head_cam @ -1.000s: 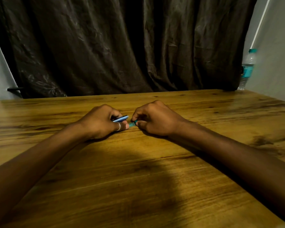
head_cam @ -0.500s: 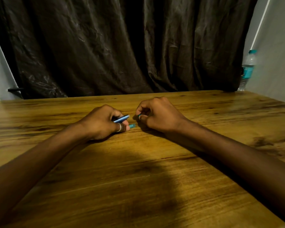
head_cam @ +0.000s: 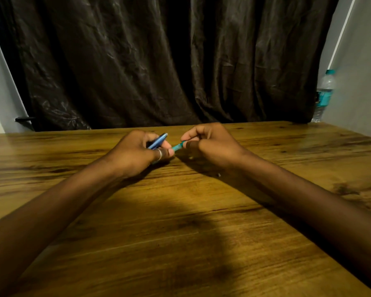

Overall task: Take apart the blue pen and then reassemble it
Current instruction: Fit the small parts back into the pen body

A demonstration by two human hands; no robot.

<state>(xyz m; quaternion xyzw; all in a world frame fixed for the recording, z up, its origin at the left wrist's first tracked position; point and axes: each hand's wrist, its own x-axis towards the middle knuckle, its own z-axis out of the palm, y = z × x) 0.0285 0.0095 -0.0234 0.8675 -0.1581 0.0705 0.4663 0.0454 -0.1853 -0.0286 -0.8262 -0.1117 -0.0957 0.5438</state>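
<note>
Seemingly mid-disassembly, the left hand (head_cam: 135, 154) clasps the blue pen barrel (head_cam: 157, 141), which points toward 2 o'clock, while the right hand (head_cam: 210, 144) pinches a teal pen piece (head_cam: 177, 146) at the table's (head_cam: 180, 232) centre. Next likely calls for a steady outward pull or twist.

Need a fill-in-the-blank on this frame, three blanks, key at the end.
1. The blue pen barrel is held in the ____ hand.
2. The right hand pinches a small ____-coloured pen part.
3. A water bottle stands at the table's far ____ corner.

Missing words: left; teal; right
</note>
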